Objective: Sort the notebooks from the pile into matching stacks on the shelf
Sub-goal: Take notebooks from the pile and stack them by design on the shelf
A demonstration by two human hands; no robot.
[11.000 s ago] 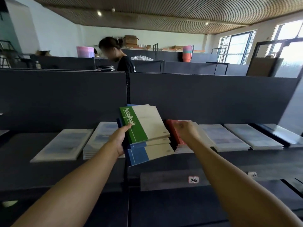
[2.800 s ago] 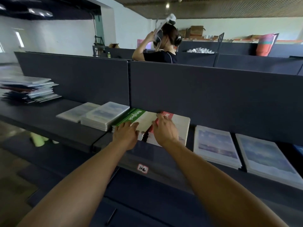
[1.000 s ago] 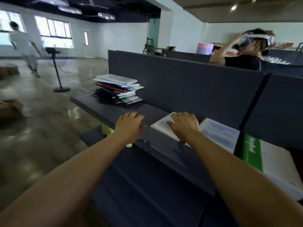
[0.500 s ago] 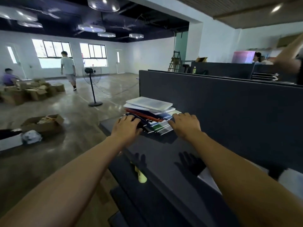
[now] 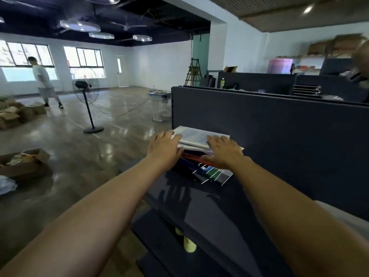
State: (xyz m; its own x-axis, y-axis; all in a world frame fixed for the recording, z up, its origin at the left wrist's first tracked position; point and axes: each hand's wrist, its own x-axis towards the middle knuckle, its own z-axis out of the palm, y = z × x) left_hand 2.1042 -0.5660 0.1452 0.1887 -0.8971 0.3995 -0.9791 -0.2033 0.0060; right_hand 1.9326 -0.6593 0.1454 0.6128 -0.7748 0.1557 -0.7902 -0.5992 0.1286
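I see the pile of notebooks (image 5: 201,156) lying at the far left end of the shelf (image 5: 201,202), close against the dark back panel (image 5: 279,136), with its long axis running from the shelf's front edge toward that panel and the covers fanned out askew, the lowest ones jutting toward me. My left hand (image 5: 164,150) rests on the pile's left side, fingers over the edge of the pale top notebook (image 5: 196,136); its grip looks loose and I cannot tell whether it holds anything. My right hand (image 5: 223,151) lies on the pile's right side, fingers spread flat on the top cover, thumb down by a red notebook (image 5: 192,157). The shelf surface between the pile and me is bare. Left of the shelf's end is open floor (image 5: 79,156); cardboard boxes (image 5: 22,164) with loose contents sit well apart there.
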